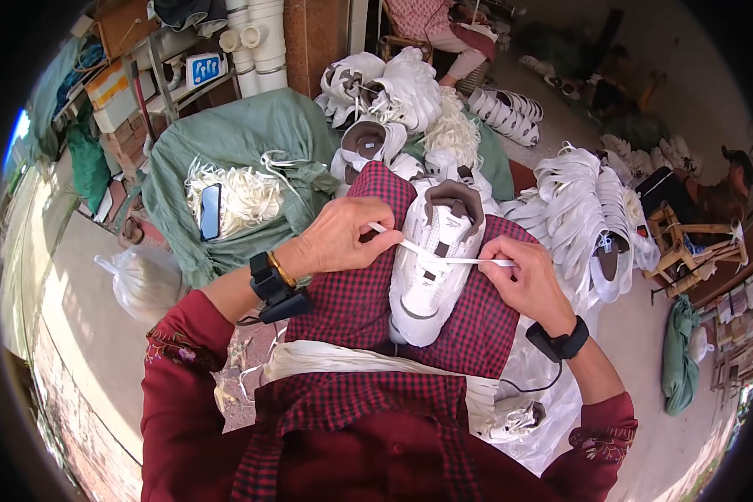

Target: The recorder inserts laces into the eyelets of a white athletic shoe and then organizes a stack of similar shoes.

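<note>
A white sneaker with a brown lining lies on my lap, on the red-and-black checked apron, its toe toward me. A flat white shoelace runs across it through the front of the lacing area. My left hand pinches one end of the lace between thumb and fingers, left of the shoe. The other end is pinched in my right hand, right of the shoe. Both ends are stretched outward over the upper. The eyelets farther up toward the collar show no lace.
At the left, a green cloth bears a heap of white laces and a phone. Stacked white shoes stand ahead, more at my right. A seated person is at the back; a wooden chair is far right.
</note>
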A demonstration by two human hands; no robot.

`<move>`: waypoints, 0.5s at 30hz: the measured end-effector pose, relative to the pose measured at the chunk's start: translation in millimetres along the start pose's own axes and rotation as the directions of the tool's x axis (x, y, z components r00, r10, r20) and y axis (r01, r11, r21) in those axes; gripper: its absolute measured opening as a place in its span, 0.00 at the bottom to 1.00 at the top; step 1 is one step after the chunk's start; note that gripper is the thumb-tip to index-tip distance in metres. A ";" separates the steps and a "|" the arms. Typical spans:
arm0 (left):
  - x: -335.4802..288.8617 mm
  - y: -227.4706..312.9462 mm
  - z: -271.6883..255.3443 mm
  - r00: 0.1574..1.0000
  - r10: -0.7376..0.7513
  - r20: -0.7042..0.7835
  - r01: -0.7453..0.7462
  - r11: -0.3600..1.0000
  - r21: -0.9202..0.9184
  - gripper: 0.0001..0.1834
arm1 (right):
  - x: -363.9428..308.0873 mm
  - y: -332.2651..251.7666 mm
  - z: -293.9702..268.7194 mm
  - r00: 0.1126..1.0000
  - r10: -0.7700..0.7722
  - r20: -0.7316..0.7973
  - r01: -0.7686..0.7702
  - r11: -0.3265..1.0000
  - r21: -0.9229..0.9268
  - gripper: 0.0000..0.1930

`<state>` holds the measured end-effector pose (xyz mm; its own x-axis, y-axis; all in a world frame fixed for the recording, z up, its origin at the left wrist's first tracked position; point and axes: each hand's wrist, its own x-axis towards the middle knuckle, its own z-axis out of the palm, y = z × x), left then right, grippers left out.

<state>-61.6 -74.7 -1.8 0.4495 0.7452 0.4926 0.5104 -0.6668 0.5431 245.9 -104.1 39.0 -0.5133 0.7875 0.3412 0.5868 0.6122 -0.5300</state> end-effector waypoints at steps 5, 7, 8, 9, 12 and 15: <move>12.3 -9.4 -5.7 0.949 0.313 0.018 -0.313 0.941 0.128 0.13 | -3.3 2.8 -4.1 0.999 -0.040 -0.013 0.039 0.997 -0.070 0.05; 15.0 -9.3 -5.2 0.942 0.328 0.075 -0.337 0.917 0.214 0.13 | -1.7 -3.7 -2.0 0.994 -0.099 -0.041 0.093 0.987 -0.128 0.05; 14.9 -7.6 -3.6 0.940 0.332 0.079 -0.341 0.914 0.217 0.13 | 0.8 -10.8 2.8 0.996 -0.046 -0.076 0.046 0.999 0.000 0.05; 12.6 -3.9 0.2 0.939 0.331 0.096 -0.344 0.918 0.198 0.12 | 2.2 -14.6 4.9 0.995 0.009 -0.103 0.004 0.991 0.131 0.05; 10.9 -8.6 8.0 0.943 0.330 0.040 -0.332 0.940 0.076 0.11 | 12.6 -15.1 1.6 0.997 -0.029 -0.075 0.032 0.999 0.040 0.04; 11.4 -5.1 -1.2 0.992 0.117 0.038 -0.114 0.991 -0.070 0.11 | 0.5 17.7 0.9 0.992 0.084 -0.094 -0.077 0.995 0.069 0.04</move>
<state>-60.0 -62.7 1.9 0.5332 0.6621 0.5267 0.4031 -0.7461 0.5299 255.4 -93.0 29.0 -0.4012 0.8391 0.3673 0.5801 0.5431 -0.6071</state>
